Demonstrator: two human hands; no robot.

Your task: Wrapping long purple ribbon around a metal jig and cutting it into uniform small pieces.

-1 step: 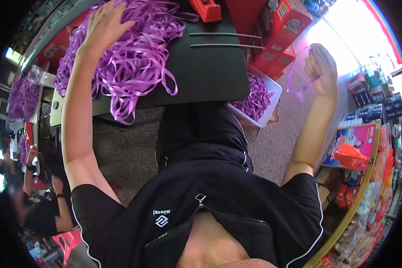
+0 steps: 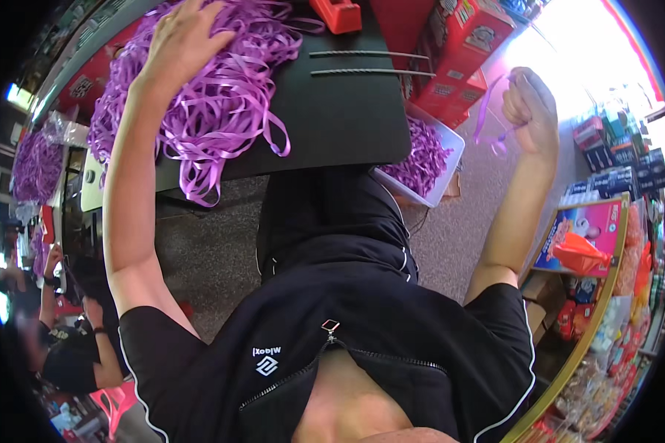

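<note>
A large tangled heap of purple ribbon [image 2: 222, 111] covers the left part of a dark table [image 2: 340, 111], with loops drooping over its front edge. My left hand [image 2: 185, 40] rests on the heap, thumb and fingers apart; some fingertips run out at the upper edge. Off to the right of the table, my right hand [image 2: 528, 107] is raised and closed. It grips a strip of purple ribbon [image 2: 483, 118], which hangs in a short loop beside the fingers.
Two thin twisted metal rods [image 2: 369, 71] jut past the table's right edge, below an orange-red tape dispenser [image 2: 338, 15]. A white bin [image 2: 451, 151] of purple pieces stands under that corner. Red boxes [image 2: 465, 44] are stacked behind; a goods shelf [image 2: 606, 288] lies right. Another person [image 2: 74, 347] sits left.
My left hand has shifted slightly right and down over the ribbon heap. The right hand stays nearly in place, its ribbon loop swinging a little.
</note>
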